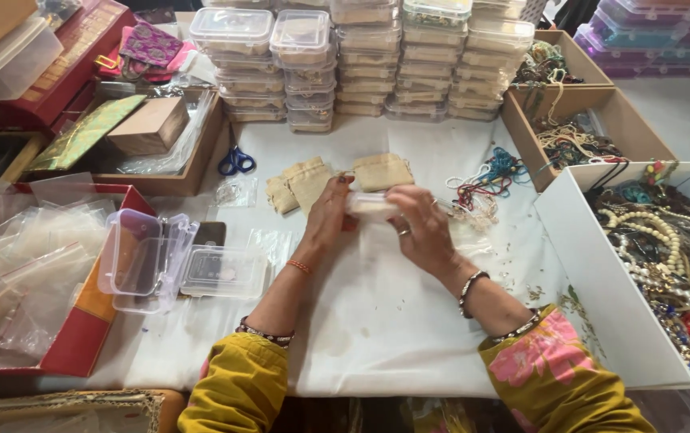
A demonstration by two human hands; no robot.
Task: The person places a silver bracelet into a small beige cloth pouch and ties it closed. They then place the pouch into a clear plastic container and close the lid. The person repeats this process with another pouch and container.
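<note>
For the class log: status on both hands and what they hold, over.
Left hand and right hand both grip a small clear plastic box. Beige pouches lie just behind. Nothing in the way.

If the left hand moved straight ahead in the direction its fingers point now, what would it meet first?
The left hand points away from the person, up the table. Probably it would first meet the tan cloth pouches lying just beyond its fingers; depth is hard to judge from above.

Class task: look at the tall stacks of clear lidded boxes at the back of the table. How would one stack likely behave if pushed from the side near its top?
The stacks of clear boxes stand many high on narrow bases, so a stack would probably lean or topple. The plastic looks smooth, so upper boxes may slide off first. They seem thin-walled, so probably light.
</note>
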